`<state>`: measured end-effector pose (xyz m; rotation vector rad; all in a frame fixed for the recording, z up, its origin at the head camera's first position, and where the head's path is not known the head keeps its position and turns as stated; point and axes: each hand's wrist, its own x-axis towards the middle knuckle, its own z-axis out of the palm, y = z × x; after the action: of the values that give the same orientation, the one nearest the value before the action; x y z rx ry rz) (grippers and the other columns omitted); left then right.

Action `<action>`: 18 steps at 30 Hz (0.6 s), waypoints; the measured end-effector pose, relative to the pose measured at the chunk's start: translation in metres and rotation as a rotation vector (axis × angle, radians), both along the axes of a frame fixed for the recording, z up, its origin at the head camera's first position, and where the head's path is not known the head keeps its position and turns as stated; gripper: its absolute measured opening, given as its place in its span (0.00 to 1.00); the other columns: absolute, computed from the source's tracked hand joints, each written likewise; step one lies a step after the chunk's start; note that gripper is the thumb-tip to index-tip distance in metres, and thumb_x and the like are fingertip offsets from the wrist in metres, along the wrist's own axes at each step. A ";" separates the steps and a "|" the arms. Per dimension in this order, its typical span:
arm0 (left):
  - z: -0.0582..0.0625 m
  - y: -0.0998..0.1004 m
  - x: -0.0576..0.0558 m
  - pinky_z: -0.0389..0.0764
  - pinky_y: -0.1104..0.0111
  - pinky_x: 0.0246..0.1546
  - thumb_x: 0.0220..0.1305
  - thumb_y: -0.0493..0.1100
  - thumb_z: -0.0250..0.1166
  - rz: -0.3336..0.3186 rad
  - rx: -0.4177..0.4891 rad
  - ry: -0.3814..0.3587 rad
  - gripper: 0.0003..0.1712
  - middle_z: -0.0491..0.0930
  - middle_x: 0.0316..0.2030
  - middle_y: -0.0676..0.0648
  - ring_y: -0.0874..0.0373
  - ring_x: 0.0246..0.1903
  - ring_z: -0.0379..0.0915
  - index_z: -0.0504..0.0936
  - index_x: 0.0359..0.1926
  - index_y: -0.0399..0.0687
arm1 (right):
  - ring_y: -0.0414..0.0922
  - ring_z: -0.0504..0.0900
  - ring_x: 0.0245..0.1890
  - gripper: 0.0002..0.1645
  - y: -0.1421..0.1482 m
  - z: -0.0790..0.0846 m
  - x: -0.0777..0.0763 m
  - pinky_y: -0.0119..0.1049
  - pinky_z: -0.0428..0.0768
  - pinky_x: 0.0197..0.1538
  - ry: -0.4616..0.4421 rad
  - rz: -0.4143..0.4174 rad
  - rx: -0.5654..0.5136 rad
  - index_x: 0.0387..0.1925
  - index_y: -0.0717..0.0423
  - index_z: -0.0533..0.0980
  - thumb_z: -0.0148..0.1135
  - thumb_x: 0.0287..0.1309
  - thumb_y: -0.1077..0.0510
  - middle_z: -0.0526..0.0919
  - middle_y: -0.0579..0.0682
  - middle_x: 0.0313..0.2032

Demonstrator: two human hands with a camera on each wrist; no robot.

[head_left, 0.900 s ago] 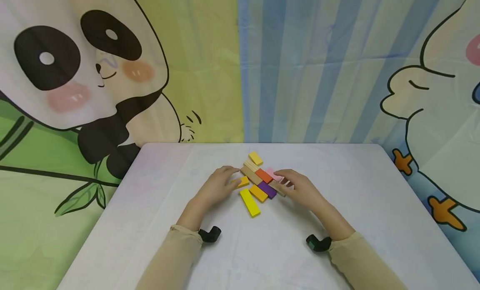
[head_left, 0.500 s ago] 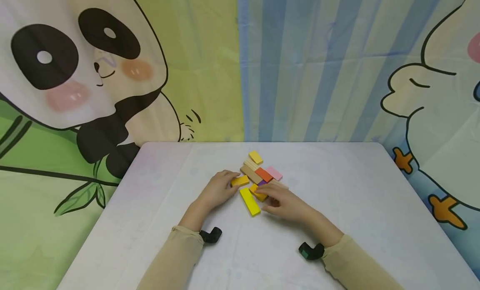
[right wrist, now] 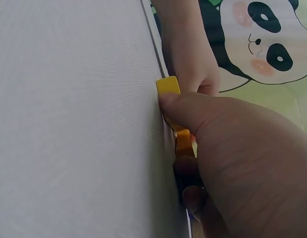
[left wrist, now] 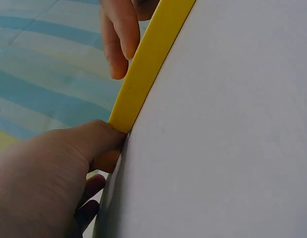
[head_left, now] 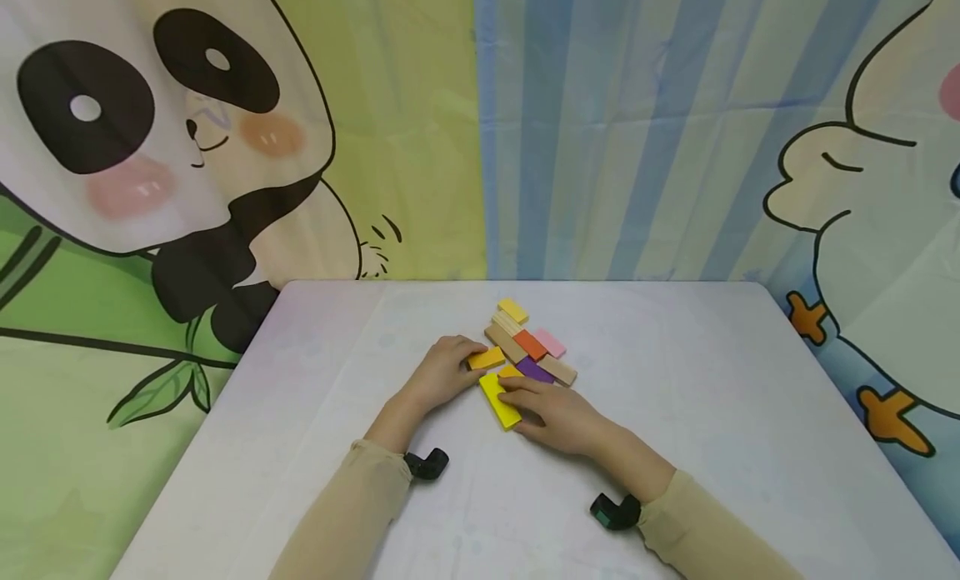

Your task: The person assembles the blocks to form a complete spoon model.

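My left hand pinches a short orange-yellow wooden block between thumb and fingers at the pile's left side. A longer bright yellow block lies just in front, its far end near the left thumb. My right hand holds this block, with the thumb at its near end and fingertips over its right side. In the right wrist view the thumb covers part of the yellow block. Another orange-yellow block is mostly hidden behind the right fingers.
Beyond the hands lie a purple block, a red-orange block, a pink block, plain wooden blocks and a yellow block. All sit on a white table before a cartoon curtain.
My right hand has moved left and nearer, from the plain block at the pile's right, past the orange-yellow block, onto the long yellow block. The left hand stays at its block.
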<state>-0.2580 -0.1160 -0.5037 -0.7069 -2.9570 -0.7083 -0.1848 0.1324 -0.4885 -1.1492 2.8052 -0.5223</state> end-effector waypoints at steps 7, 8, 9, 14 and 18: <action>-0.001 0.023 -0.017 0.64 0.56 0.69 0.66 0.58 0.64 -0.057 -0.023 -0.034 0.25 0.79 0.58 0.55 0.53 0.62 0.67 0.78 0.62 0.61 | 0.44 0.65 0.72 0.29 0.002 0.000 -0.001 0.44 0.71 0.70 -0.043 -0.037 -0.035 0.60 0.46 0.75 0.64 0.62 0.39 0.63 0.43 0.74; -0.001 0.027 -0.019 0.64 0.56 0.70 0.66 0.58 0.64 -0.063 -0.020 -0.039 0.25 0.78 0.59 0.55 0.53 0.63 0.67 0.78 0.62 0.62 | 0.45 0.65 0.72 0.29 0.003 -0.001 -0.002 0.44 0.71 0.70 -0.046 -0.050 -0.038 0.59 0.47 0.75 0.64 0.62 0.39 0.62 0.44 0.74; -0.002 0.031 -0.022 0.63 0.55 0.71 0.66 0.58 0.64 -0.070 -0.020 -0.042 0.25 0.78 0.60 0.55 0.53 0.64 0.66 0.78 0.63 0.63 | 0.45 0.65 0.72 0.30 0.003 -0.001 -0.002 0.44 0.71 0.70 -0.049 -0.066 -0.043 0.59 0.48 0.75 0.64 0.61 0.38 0.61 0.45 0.74; -0.003 0.048 -0.035 0.60 0.54 0.72 0.67 0.58 0.63 -0.089 -0.041 -0.050 0.24 0.75 0.64 0.55 0.53 0.66 0.65 0.77 0.62 0.65 | 0.49 0.65 0.72 0.40 0.002 -0.003 -0.002 0.47 0.70 0.70 -0.066 -0.144 -0.041 0.68 0.47 0.69 0.65 0.59 0.36 0.56 0.48 0.76; 0.001 0.052 -0.042 0.60 0.53 0.72 0.67 0.57 0.63 -0.115 -0.044 -0.059 0.24 0.75 0.64 0.55 0.52 0.67 0.64 0.77 0.63 0.65 | 0.50 0.65 0.72 0.44 0.002 -0.001 -0.003 0.49 0.71 0.69 -0.084 -0.179 -0.017 0.72 0.44 0.64 0.64 0.59 0.35 0.54 0.49 0.77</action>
<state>-0.3004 -0.0637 -0.5028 -0.8802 -3.0138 -0.6837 -0.1877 0.1348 -0.4899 -0.8614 2.8508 -0.5941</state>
